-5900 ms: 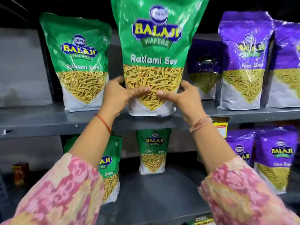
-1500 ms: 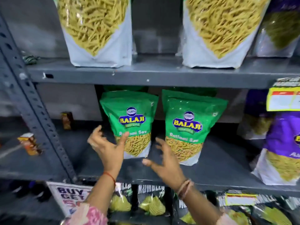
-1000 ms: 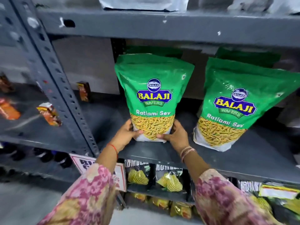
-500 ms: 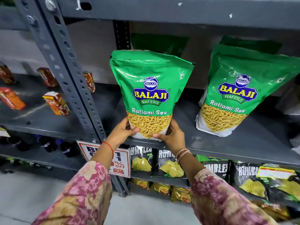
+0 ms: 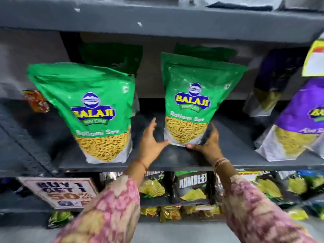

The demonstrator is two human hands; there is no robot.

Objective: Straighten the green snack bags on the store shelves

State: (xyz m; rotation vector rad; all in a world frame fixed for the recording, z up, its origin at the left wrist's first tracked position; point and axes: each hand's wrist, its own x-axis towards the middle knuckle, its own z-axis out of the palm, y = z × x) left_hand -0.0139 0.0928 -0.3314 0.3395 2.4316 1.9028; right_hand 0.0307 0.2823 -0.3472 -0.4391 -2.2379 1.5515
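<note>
Both hands were open at the base of the right green bag (image 5: 196,106) on the grey shelf (image 5: 228,162): left hand (image 5: 151,137) and right hand (image 5: 208,141) touched its lower corners. Another green bag (image 5: 94,109) stood tilted at its left.

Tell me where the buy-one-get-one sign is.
In the head view, the sign hangs at lower left, below the shelf edge, beneath the left green bag and left of the left sleeve.

Two snack bags (image 5: 196,106) side by side on shelf (image 5: 228,162).
</note>
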